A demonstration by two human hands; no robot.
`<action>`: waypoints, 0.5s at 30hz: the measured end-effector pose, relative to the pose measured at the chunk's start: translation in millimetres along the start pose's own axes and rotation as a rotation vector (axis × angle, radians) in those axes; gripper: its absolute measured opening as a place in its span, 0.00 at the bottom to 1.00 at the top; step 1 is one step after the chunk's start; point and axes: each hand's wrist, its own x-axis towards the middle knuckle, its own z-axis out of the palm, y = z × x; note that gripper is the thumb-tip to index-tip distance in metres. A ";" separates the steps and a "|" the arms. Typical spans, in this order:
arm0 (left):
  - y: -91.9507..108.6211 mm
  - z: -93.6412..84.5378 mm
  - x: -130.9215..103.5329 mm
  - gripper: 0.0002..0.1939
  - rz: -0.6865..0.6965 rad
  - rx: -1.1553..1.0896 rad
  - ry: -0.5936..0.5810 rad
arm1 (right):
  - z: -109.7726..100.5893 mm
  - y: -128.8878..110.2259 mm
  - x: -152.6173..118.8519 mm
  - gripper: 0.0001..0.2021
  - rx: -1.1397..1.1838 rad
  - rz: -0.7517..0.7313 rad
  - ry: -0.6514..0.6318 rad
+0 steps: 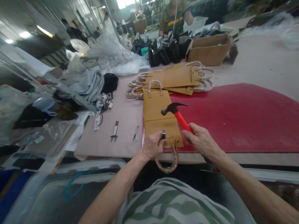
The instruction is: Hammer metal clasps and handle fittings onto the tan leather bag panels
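My left hand point(153, 145) is closed around a short metal punch point(163, 133), held upright on the lower part of a tan leather panel point(156, 109). In my right hand point(198, 138) is a claw hammer point(181, 119) with an orange handle; its dark head is raised above the panel, to the upper right of the punch. The panel has a wrapped handle point(155, 83) at its far end and another handle point(168, 170) hanging over the table's front edge. The punch's lower tip is hidden by my fingers.
Stacked tan panels point(173, 77) with wrapped handles lie behind. A red mat point(245, 121) spreads right. A caliper-like tool point(114, 132) and a thin rod point(135, 133) lie left. Farther back are black bags point(163, 53), a cardboard box point(209, 51) and a person point(173, 23).
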 end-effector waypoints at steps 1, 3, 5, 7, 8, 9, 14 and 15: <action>0.5 -0.2 0.2 0.04 0.000 0.015 -0.005 | -7.3 -5.9 -5.9 0.10 0.076 -0.038 0.012; 1.5 -0.4 0.4 0.04 -0.012 0.032 -0.008 | -22.6 -17.3 -17.3 0.10 0.162 -0.094 0.035; 2.2 -0.4 0.5 0.04 -0.019 0.026 -0.010 | -37.0 -27.3 -28.0 0.11 0.108 -0.109 0.058; 2.4 0.0 0.6 0.04 -0.014 0.007 -0.016 | -48.0 -35.2 -38.0 0.12 0.009 -0.122 0.090; 2.4 0.4 0.6 0.04 -0.008 -0.002 -0.016 | -51.3 -38.0 -42.8 0.13 -0.040 -0.137 0.109; 2.3 0.8 0.6 0.04 -0.001 -0.008 -0.012 | -52.9 -39.8 -47.4 0.13 -0.085 -0.160 0.130; 1.3 3.2 -0.8 0.04 0.002 0.008 0.019 | -40.6 -28.6 -61.7 0.15 -0.271 -0.304 0.203; 1.0 3.6 -1.1 0.04 -0.004 0.003 0.020 | -38.6 -24.5 -62.3 0.15 -0.320 -0.324 0.190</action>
